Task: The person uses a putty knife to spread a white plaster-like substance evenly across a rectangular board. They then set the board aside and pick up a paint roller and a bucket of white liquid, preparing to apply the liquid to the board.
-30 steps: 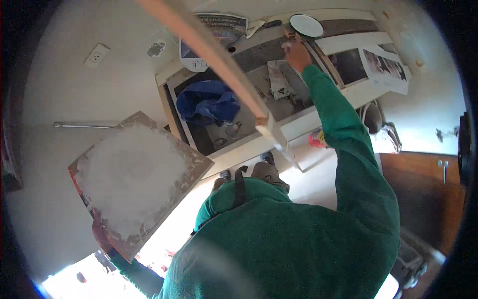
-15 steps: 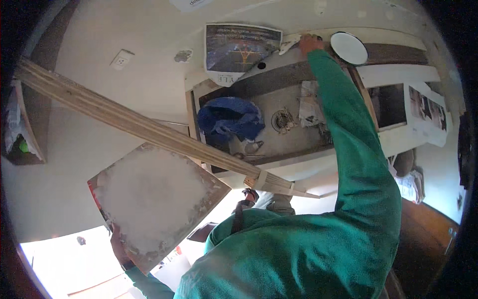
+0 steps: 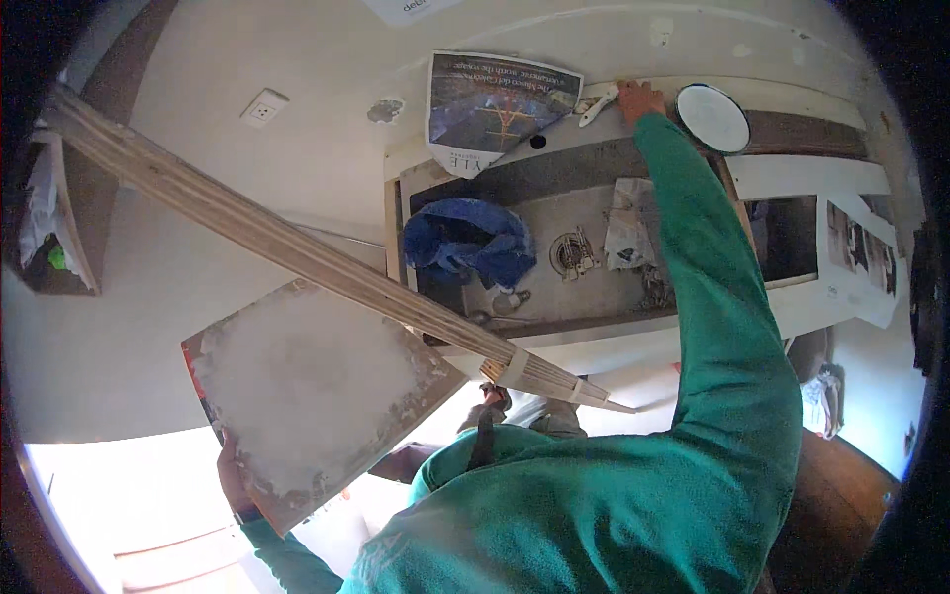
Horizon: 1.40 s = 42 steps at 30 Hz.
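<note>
My left hand (image 3: 232,473) grips the lower left edge of a square board (image 3: 302,386) coated in whitish filler, with bare brownish borders and a red strip along one edge. Stretched far forward, my right hand (image 3: 641,102) is on the back ledge, its fingers looking slightly apart. A pale-handled tool (image 3: 598,105), possibly a paintbrush, lies right beside its fingertips; whether they touch cannot be told. Close on the hand's right is a white round dish with a dark rim (image 3: 713,118). To the tool's left, a printed paper sheet (image 3: 495,94) hangs over the ledge.
Long wooden strips (image 3: 267,233) slant across the view, passing over the board's upper edge. A recessed compartment (image 3: 584,203) holds a blue cloth (image 3: 467,233), a coil of metal pieces (image 3: 574,252) and crumpled paper (image 3: 627,233). A wall socket (image 3: 264,107) is at upper left.
The whole view has shifted slightly, so most things appear lower and further right. My right hand stays by the pale-handled tool, and my left hand keeps its grip on the board.
</note>
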Motion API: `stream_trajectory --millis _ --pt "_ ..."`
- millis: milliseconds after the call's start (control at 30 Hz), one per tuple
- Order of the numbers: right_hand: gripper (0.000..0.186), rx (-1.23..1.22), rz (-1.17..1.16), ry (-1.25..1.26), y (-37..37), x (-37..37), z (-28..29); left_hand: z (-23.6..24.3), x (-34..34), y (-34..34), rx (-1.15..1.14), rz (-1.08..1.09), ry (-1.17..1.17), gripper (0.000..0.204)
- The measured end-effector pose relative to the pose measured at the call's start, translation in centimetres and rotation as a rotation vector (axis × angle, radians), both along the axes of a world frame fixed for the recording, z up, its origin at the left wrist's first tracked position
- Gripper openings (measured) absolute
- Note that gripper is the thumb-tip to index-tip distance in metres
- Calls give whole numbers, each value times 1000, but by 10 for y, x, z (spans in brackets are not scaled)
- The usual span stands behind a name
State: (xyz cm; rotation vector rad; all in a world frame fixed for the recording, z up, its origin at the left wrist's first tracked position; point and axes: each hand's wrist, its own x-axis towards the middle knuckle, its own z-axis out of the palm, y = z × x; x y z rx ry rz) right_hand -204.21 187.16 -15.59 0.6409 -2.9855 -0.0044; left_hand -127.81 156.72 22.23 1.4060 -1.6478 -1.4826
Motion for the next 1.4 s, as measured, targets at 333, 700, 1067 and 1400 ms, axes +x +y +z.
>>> stream_trajectory --millis 333,700,1067,1400 --pt "38 130 38 50 -13 -6 11 5 2 -3 -72 47 -150 50" --pt "34 78 174 139 33 38 153 -6 32 -49 6 -73 -78 59" --pt "40 -1063 -64 133 164 288 289 -37 83 -114 -122 128 -140 27" --pt "36 -967 575 -555 -22 576 312 -67 115 -142 197 -56 45 30"
